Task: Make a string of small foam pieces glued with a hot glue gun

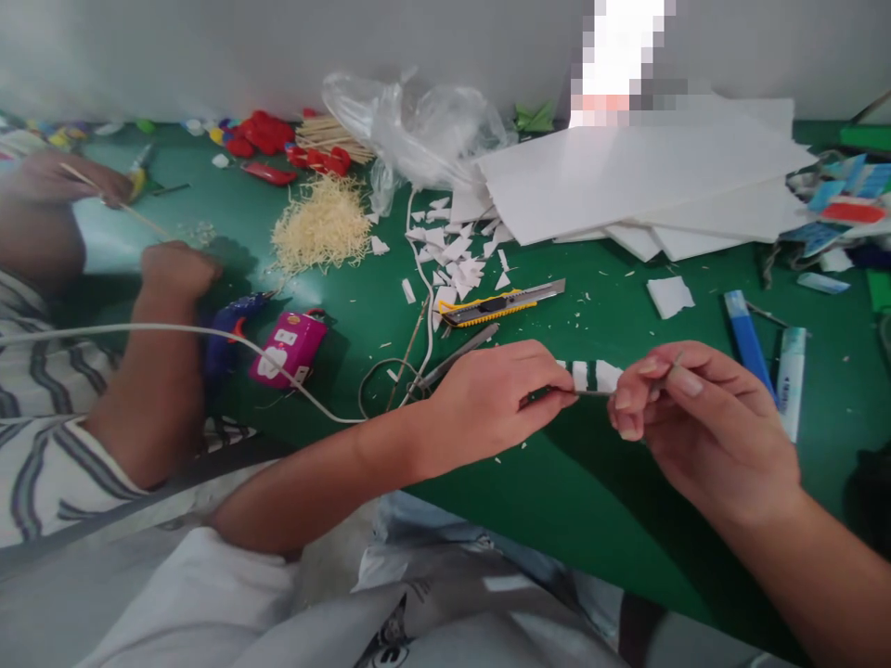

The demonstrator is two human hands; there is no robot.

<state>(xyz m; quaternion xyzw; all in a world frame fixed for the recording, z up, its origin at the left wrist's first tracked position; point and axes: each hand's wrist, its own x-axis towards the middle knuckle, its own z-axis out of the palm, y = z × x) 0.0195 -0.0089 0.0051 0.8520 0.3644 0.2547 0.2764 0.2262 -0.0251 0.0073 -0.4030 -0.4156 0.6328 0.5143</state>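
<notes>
My left hand (497, 404) is closed in a pinch, thumb and fingertips on a thin grey strand (591, 394). That strand runs across the short gap to my right hand (696, 417). There the thumb and index finger are pinched together, with a bit of the same greyish material showing at their tips. Whether it is wire or cord I cannot tell. Small white cut pieces (585, 375) lie on the table just behind the gap. Left of them, a yellow utility knife (501, 304) rests with its blade out, and metal tweezers (463, 356) lie partly behind my left hand.
White foam sheets (647, 167) are stacked at the back, beside white scraps (456, 250). A shredded pile (324, 227), a pink box (289, 348) and a white cable (160, 327) are leftward. Glue tubes (792, 380) lie right. A co-worker's hands (177, 269) hold a stick.
</notes>
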